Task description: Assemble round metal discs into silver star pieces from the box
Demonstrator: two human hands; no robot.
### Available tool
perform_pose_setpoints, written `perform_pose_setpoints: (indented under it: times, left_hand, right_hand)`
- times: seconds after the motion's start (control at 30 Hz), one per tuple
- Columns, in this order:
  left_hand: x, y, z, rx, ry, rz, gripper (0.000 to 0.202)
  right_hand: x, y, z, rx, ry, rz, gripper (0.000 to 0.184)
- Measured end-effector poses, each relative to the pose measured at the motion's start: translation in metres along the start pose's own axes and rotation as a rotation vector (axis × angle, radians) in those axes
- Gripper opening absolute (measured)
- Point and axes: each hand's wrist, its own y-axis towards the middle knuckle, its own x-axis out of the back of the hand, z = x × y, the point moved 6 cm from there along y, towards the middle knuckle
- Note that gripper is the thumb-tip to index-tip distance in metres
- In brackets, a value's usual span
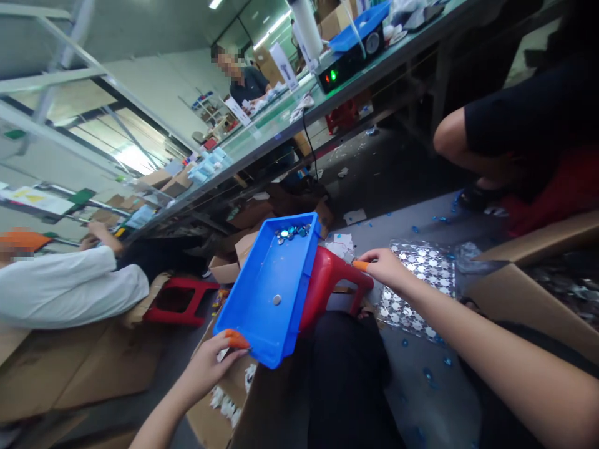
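- Your left hand [206, 368], at 7 o'clock, is closed on the corner of a blue plastic tray [269, 290], with an orange finger cot [236, 340] over the rim.
- The tray looks light and fairly stiff; its rim and corners seem the surest places to take hold. It tilts in your grip.
- Small shiny round pieces [292, 234] sit bunched at the tray's far end, and a lone piece [277, 299] lies mid-tray. They look smooth, hard and likely to slide, so a fingertip pinch seems safest.
- Your black-clad leg [346, 374] sits at 6 o'clock.
- Your right hand [384, 268], at 4 o'clock, is open with its fingers extended and holds nothing. Its orange finger cot [360, 265] is just beside a red plastic stool [332, 280]; you cannot tell whether they touch.
- A clear sheet of silver star-like pieces [416, 287] lies just past that hand, with loose blue beads [428, 374] on the floor at 5 o'clock.
- A cardboard box [528, 293] sits at 3 o'clock.
- A co-worker's white sleeve [60, 293] lies at 9 o'clock, beyond a second red stool [175, 302].
- A seated person's black shorts [515, 125] show at 2 o'clock.
- The far desk [266, 128] runs toward 12 o'clock, carrying a black unit with green lights [334, 78]; a standing person [246, 81] works along it.
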Motion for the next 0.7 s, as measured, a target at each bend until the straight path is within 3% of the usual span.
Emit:
perform_pose_setpoints:
  times: [0.17, 0.27, 0.33, 0.5, 0.7]
  left_hand:
    - [0.009, 0.018, -0.09, -0.102, 0.0, -0.223, 0.014]
    - [-0.006, 0.048, -0.144, -0.158, -0.03, -0.317, 0.011]
    - [-0.019, 0.071, -0.169, -0.186, -0.055, -0.371, 0.009]
    - [-0.047, 0.117, -0.194, -0.215, -0.03, -0.433, 0.01]
    - [-0.057, 0.135, -0.206, -0.24, 0.074, -0.483, 0.011]
  right_hand:
    - [-0.017, -0.002, -0.016, -0.166, 0.175, 0.079, 0.025]
    - [-0.027, -0.007, -0.016, -0.173, 0.228, 0.112, 0.026]
    - [-0.031, -0.009, -0.012, -0.137, 0.238, 0.119, 0.023]
    - [-0.036, -0.01, -0.003, 0.042, 0.193, 0.11, 0.017]
    - [-0.035, -0.01, 0.003, 0.196, 0.155, 0.087, 0.022]
